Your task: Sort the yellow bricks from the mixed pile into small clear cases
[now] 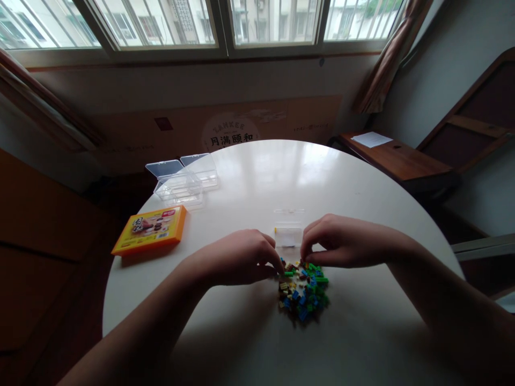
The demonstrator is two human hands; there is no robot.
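Left hand [237, 257] and right hand [341, 241] pinched closed at twelve o'clock of the brick pile [303, 294], contents unclear. Lifting one brick at a time seemed wisest

Fingertips of left hand [237, 257] and right hand [341, 241] are buried in the brick pile [303, 292]; can't tell if either pinches a brick. Single bricks too small to make out. Both forearms cut off at bottom edge. Orange box [151, 229] print unreadable.
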